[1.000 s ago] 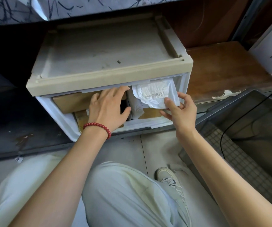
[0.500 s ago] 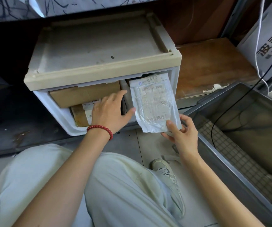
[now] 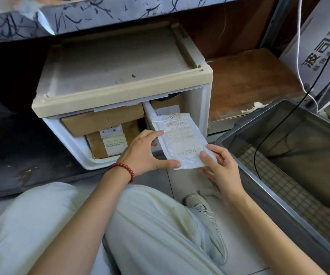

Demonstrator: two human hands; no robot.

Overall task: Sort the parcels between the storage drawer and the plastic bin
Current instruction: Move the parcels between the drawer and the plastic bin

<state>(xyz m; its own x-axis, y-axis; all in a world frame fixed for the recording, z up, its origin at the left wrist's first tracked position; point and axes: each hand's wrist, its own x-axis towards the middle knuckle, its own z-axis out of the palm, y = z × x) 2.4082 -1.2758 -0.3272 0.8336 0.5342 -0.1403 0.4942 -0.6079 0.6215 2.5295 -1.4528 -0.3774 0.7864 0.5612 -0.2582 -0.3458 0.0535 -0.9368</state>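
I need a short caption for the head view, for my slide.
Left hand and right hand hold a white parcel before the storage drawer, beside the plastic bin.

We see a white parcel point(image 3: 180, 139) with a pale label printed in faded grey, and a storage drawer point(image 3: 120, 62) with a beige top and white body that shows brown cardboard boxes point(image 3: 100, 122) bearing white labels. The plastic bin point(image 3: 309, 139) is grey with a square grid pattern on its floor, and we count a black cable point(image 3: 255, 159) and a white cord point(image 3: 298, 36). We also note a bracelet point(image 3: 123, 169) of red beads, cream trousers point(image 3: 140, 235), an off-white shoe point(image 3: 205, 213), a brown wooden board point(image 3: 249, 80) and a pale cloth point(image 3: 100, 12) scribbled with dark lines.
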